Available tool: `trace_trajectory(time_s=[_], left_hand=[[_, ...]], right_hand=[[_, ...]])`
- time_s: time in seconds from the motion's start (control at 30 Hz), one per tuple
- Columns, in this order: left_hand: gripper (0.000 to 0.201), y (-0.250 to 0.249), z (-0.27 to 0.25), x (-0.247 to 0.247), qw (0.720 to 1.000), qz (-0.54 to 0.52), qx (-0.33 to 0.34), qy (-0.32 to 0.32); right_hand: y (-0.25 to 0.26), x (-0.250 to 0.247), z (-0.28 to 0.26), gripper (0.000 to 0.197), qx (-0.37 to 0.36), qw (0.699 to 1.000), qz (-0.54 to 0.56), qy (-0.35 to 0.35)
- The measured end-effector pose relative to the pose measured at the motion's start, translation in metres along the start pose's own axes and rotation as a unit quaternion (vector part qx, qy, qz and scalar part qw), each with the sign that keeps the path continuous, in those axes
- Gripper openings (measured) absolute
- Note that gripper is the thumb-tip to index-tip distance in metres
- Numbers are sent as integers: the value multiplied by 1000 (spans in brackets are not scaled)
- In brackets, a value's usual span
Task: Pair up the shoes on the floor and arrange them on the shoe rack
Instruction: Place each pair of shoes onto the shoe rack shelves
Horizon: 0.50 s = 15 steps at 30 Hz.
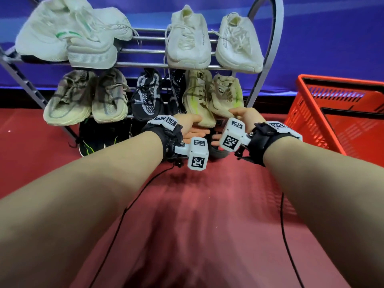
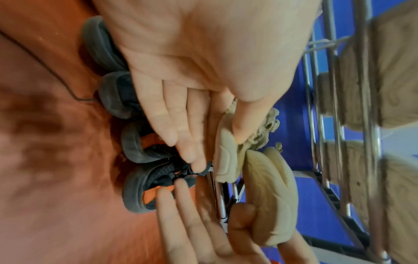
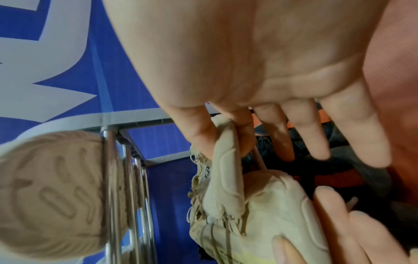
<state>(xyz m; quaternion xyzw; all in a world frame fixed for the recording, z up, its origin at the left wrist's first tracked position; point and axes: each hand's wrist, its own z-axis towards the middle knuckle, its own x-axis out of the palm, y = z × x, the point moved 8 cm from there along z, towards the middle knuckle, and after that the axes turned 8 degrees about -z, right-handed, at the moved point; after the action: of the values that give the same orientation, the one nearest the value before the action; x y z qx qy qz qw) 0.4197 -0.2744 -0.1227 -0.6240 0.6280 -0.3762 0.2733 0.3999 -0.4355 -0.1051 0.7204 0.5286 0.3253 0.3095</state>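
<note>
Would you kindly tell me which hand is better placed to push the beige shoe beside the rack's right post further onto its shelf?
Right. The right hand pinches the toe of that right beige shoe; the left hand holds the left beige shoe beside it.

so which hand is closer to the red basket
Right. The right hand grips a beige sneaker on the rack's end nearest the red basket; the left hand sits one shoe farther away.
</note>
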Motion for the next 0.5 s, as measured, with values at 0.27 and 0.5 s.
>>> trace_trajectory(time_s=[0.27,0.5], left_hand=[[30,8,-8,9,999,-16,-20,21],[36,-4,-16,3,999,-30,13,31]], right_hand=[[11,18,1,19,-42,992,-117,-26],[17,24,10,50,-58,993,-98,-16]])
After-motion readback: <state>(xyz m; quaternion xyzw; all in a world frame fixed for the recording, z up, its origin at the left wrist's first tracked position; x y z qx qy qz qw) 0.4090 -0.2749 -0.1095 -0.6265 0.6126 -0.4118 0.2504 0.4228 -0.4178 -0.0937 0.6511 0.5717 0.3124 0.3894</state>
